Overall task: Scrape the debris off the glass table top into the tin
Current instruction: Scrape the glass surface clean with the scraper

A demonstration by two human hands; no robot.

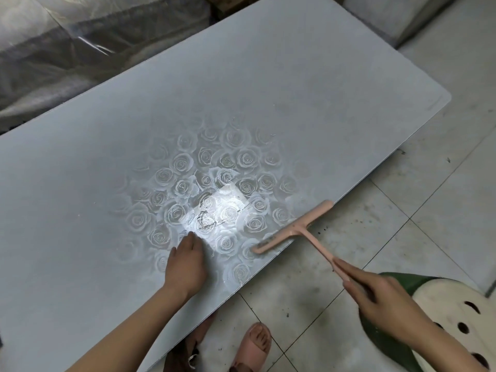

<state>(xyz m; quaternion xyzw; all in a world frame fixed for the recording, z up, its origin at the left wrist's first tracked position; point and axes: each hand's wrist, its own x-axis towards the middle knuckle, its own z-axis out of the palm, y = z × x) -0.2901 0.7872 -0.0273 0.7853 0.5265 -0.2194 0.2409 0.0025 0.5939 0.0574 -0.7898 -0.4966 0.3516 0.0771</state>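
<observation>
A grey glass table top (pixel 241 84) printed with pale roses fills most of the view. A pink T-shaped scraper (pixel 295 226) lies with its blade along the table's near edge. My right hand (pixel 381 299) grips the end of its thin handle, out over the floor. My left hand (pixel 188 264) rests flat on the glass, fingers straight, just left of a bright glare patch (pixel 222 208). Faint smears and small specks show on the glass around the glare. No tin is in view.
Tiled floor (pixel 402 210) with dark specks lies to the right of the table. A cream and green perforated stool (pixel 456 318) stands at the lower right. A foot in a pink slipper (pixel 255 345) is below the table edge. Plastic-covered furniture (pixel 67 49) sits behind the table.
</observation>
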